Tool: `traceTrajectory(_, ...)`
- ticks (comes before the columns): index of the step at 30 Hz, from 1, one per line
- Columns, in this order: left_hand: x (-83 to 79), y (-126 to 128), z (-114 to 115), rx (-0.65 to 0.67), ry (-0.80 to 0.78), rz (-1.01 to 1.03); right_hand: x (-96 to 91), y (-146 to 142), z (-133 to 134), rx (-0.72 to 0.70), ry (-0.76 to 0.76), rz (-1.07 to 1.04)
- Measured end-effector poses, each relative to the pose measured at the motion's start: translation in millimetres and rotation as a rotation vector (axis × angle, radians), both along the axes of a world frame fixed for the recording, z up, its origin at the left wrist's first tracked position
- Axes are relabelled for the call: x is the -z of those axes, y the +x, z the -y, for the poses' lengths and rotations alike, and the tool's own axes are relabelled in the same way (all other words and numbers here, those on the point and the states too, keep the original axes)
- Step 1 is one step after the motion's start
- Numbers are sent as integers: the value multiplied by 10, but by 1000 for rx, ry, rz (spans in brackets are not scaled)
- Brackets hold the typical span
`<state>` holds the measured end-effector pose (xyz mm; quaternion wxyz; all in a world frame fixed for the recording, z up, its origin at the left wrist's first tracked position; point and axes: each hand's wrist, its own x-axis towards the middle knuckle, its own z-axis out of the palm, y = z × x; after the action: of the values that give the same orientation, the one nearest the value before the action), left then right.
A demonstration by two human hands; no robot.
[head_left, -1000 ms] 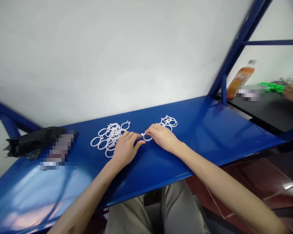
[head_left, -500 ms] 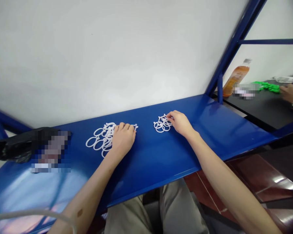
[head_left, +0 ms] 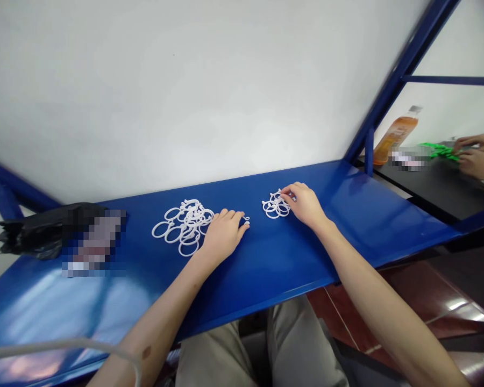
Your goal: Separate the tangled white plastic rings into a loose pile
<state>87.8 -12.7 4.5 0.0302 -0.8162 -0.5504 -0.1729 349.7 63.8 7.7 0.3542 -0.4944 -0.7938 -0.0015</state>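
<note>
On the blue table, a larger pile of white curtain rings [head_left: 189, 248] with small eyelets lies to the left of a smaller pile [head_left: 272, 214]. My left hand [head_left: 225, 232] is palm down just right of the larger pile, closed over a white curtain ring [head_left: 246, 219]. Only that ring's eyelet end shows past the fingers; the rest is hidden. At the smaller pile my right hand [head_left: 304, 203] has its thumb and fingers pinched on a white ring at the right edge.
A black plastic bag [head_left: 36, 231] and a blurred-out item [head_left: 99, 239] lie at the table's left. A white wall [head_left: 210, 97] stands behind. Past the blue frame post [head_left: 403, 70], a bottle of orange drink [head_left: 396, 137] stands near a co-worker's hands [head_left: 478, 156] with green pieces [head_left: 443, 151].
My left hand has moved right, away from the larger pile, and the ring under it has moved along. My right hand stays at the smaller pile. The view has shifted slightly.
</note>
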Motion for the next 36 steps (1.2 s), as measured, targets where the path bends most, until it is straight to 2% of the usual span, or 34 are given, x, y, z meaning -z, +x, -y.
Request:
traceTrajectory(5,-77,-21,-2,25,-35,15,-57,-162,121,-45,111,-25)
traceTrajectory(8,-103,-14,-2,83,-44,264,-103,-315,258,-181,85,-29)
traceTrajectory(12,-111,45,18,165,-87,628,-128,-488,419,-369,-61,-28)
traceTrajectory(15,-107,91,37,163,-124,789,-96,-556,449,-401,-124,-53)
traceTrajectory(18,-94,108,44,149,-148,885,-35,-582,419,-421,-82,-117)
traceTrajectory(21,-77,98,42,147,-156,918,29,-597,392,-492,14,-105)
traceTrajectory(25,-77,64,44,164,-191,891,68,-606,398,-579,85,48)
traceTrajectory(31,-120,44,83,197,-139,727,61,-580,442,-606,125,200)
traceTrajectory(36,-160,18,52,187,-177,778,50,-624,474,-561,122,208)
